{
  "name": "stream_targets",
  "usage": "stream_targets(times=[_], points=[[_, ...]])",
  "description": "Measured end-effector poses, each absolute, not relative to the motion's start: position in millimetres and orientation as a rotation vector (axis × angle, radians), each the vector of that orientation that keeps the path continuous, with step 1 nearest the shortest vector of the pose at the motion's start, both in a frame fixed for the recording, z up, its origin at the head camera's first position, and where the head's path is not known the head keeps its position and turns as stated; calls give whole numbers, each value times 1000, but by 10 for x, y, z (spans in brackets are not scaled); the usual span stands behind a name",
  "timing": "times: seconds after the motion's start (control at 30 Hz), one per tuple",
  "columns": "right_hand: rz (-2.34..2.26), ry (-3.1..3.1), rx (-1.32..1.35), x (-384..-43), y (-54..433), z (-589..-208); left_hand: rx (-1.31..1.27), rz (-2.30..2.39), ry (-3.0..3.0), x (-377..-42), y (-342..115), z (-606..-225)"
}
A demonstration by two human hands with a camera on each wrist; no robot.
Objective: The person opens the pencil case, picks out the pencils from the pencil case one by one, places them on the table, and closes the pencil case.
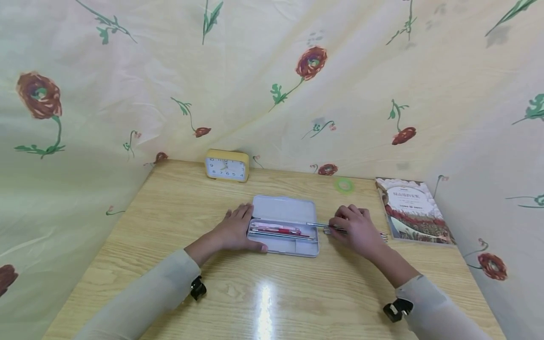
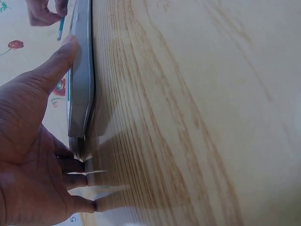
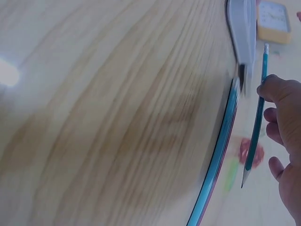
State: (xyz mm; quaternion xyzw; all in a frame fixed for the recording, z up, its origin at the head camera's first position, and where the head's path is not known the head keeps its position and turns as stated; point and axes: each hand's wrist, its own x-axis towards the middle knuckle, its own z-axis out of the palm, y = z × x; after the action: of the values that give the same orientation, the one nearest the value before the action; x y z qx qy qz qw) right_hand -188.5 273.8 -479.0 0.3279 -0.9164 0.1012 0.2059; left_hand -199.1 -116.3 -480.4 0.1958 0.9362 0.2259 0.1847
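A pale metal pencil case (image 1: pixel 282 248) lies with its lid raised at the table's middle. Inside it are several pens and pencils (image 1: pixel 276 231), one of them red. Along the case's left end lies my left hand (image 1: pixel 231 230), fingers extended, its thumb (image 2: pixel 61 59) against the near edge. My right hand (image 1: pixel 357 231) pinches a teal pencil (image 3: pixel 258 117) between thumb and fingers, just right of the case. In the head view, that pencil's far end overlaps the case's right side. Below the right hand, more pencils (image 3: pixel 216 155), teal and reddish, lie on the table.
A yellow alarm clock (image 1: pixel 227 165) stands at the back, left of the case. A green ring-shaped roll (image 1: pixel 344 185) lies at the back right, near a book (image 1: pixel 410 203) with a flowery cover. Floral cloth (image 1: pixel 263 85) hangs behind the wooden table (image 1: pixel 221 297).
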Motion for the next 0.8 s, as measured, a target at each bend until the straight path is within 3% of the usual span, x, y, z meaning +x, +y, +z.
stream_targets(times=[0.37,0.8], points=[[249,-2523,886,-1744,3172,-4883,531,620,2653,-1997,-1160,-4822],[192,-2560,878,-1712,3251,-4990,542,615,2654,-1983,-1154,-4797]])
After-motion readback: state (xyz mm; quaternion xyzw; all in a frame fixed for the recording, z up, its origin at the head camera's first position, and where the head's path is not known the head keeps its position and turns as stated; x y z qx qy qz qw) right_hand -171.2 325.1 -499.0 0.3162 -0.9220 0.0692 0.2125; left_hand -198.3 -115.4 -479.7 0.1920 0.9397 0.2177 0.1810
